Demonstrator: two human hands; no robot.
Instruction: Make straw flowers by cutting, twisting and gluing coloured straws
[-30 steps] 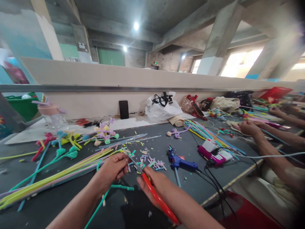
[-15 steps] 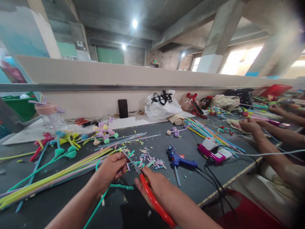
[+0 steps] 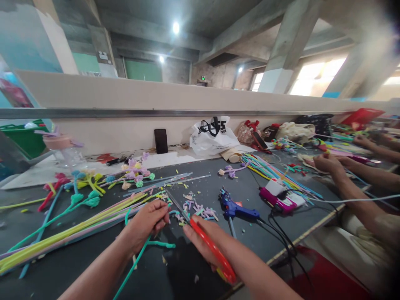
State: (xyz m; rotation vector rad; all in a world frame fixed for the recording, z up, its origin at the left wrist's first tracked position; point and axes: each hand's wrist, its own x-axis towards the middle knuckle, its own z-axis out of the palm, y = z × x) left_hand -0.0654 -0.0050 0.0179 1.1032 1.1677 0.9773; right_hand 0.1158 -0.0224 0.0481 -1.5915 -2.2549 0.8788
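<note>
My left hand (image 3: 150, 221) is closed, its fingertips pinching a teal pipe cleaner (image 3: 131, 268) that trails down toward the lower edge of the view. One teal end sticks out past the fingertips, and a side piece juts to the right below the hand. Red-handled scissors (image 3: 211, 246) are gripped in my right hand (image 3: 204, 237), blades pointing up and left. The blade tips lie to the right of the left fingertips, apart from the teal stem. Short cut pieces (image 3: 200, 208) of pastel pipe cleaner are scattered just beyond both hands.
Long pipe cleaners (image 3: 78, 227) lie in a bundle at left, near finished fuzzy flowers (image 3: 137, 171). A blue glue gun (image 3: 237, 209) with cables rests right of the scissors. A phone (image 3: 161, 141) leans on the partition beside a white bag (image 3: 214, 139). A co-worker's hands (image 3: 331, 162) are at right.
My right hand has drawn the scissors right and slightly down, away from my left fingertips. My left hand stays nearly in place with the teal pipe cleaner.
</note>
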